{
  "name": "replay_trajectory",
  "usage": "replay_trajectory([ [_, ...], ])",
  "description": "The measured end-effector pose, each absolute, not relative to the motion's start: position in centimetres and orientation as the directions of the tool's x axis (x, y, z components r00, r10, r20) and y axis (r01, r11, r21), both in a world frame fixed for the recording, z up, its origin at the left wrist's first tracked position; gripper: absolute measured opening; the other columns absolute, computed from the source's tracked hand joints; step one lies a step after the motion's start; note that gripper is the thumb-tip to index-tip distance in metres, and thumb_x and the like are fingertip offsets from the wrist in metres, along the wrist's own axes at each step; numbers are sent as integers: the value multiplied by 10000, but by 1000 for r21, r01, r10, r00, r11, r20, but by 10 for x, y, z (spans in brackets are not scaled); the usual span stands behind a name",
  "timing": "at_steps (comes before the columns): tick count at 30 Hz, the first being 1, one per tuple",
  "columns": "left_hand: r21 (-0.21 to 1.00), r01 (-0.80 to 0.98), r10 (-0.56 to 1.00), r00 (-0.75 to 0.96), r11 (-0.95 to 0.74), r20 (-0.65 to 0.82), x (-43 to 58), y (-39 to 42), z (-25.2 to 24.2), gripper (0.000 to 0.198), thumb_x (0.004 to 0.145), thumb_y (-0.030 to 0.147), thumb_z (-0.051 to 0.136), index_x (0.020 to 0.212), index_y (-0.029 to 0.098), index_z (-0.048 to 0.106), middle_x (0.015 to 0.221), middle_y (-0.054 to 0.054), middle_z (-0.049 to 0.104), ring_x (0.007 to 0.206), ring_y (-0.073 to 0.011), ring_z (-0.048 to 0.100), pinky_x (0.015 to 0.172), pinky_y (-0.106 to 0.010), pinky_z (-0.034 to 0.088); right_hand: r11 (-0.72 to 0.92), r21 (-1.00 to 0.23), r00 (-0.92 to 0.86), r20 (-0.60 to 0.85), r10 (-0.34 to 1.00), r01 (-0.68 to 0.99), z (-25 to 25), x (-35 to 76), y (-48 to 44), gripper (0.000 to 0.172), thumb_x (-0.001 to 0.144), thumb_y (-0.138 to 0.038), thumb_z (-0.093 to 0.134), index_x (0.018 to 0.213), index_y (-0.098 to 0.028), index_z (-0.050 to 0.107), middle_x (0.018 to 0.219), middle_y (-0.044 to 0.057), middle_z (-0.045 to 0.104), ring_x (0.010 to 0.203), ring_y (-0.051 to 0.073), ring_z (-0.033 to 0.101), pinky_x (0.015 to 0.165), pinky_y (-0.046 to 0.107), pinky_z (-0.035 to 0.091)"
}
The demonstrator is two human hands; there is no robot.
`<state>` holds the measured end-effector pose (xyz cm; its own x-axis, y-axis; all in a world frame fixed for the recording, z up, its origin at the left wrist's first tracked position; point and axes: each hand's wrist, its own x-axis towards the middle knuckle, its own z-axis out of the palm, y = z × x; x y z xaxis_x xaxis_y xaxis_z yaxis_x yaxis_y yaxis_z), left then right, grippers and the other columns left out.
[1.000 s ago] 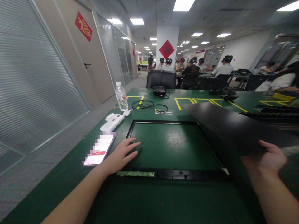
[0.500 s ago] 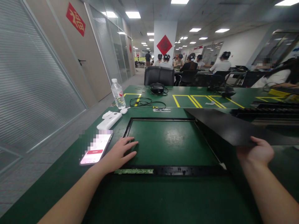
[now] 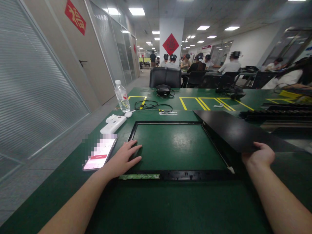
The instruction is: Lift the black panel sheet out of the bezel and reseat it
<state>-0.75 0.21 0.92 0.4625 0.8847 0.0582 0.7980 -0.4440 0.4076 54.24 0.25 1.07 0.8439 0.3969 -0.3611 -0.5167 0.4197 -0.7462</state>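
Note:
A black rectangular frame (image 3: 170, 123) lies flat on the green table (image 3: 170, 208), with a green circuit strip (image 3: 139, 176) along its near edge. My left hand (image 3: 122, 160) rests open and flat on the frame's near left corner, fingers spread. My right hand (image 3: 258, 156) grips the near edge of a large black panel (image 3: 234, 130), thumb on top. The panel slopes low over the table to the right of the frame.
A phone (image 3: 100, 156) lies left of my left hand. Behind it are a white device (image 3: 113, 124), a water bottle (image 3: 122, 96) and black cables (image 3: 152, 105). Black trays (image 3: 275, 114) sit at the far right. Several people sit at tables behind.
My right hand has lowered the black panel and drawn it a little to the left, so it lies flatter beside the frame. My left hand has stayed on the frame's corner.

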Motion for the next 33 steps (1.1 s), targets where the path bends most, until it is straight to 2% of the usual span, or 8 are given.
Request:
replay_trajectory([
  [3,406,791,881,464,-458,89,-8,2,8,655,1036,631,543,1541,228,651,1709,-193,484,1575,-435,436,1265,-666,358,400,-734,832,-430,351,-548,8,541,6,261,579,-14,540,761,-200,525,817,-24,627,625,115,622,574,230,611],
  [9,397,793,879,470,-463,88,-9,3,7,645,1041,614,551,1549,227,643,1710,-189,484,1572,-419,445,1262,-648,370,340,-713,781,-485,392,-613,10,542,8,343,566,41,512,820,-176,589,930,5,715,719,122,681,636,222,636],
  [17,404,798,884,463,-447,64,-9,2,7,679,1030,640,547,1557,221,634,1722,-196,464,1589,-430,415,1271,-663,343,279,-707,744,-515,426,-649,11,544,8,342,611,72,509,831,-176,591,1026,27,745,740,129,700,694,286,661],
  [22,407,795,883,463,-450,72,-9,2,8,693,1025,668,537,1556,234,636,1714,-189,479,1587,-433,419,1277,-674,325,255,-714,733,-510,449,-652,11,541,8,326,630,70,510,830,-174,594,1029,33,746,736,120,691,705,248,655],
  [28,395,797,879,474,-458,62,-8,2,8,660,1045,620,540,1564,221,624,1720,-201,465,1599,-418,403,1296,-670,282,237,-724,734,-509,450,-648,13,539,7,316,635,77,512,814,-172,585,1023,37,743,746,125,690,756,272,662],
  [33,400,792,878,473,-461,76,-9,2,7,627,1047,585,558,1559,229,627,1718,-193,470,1595,-415,410,1284,-666,315,238,-727,733,-498,463,-644,13,539,7,323,668,75,504,844,-175,608,1056,29,747,737,120,690,774,287,667],
])
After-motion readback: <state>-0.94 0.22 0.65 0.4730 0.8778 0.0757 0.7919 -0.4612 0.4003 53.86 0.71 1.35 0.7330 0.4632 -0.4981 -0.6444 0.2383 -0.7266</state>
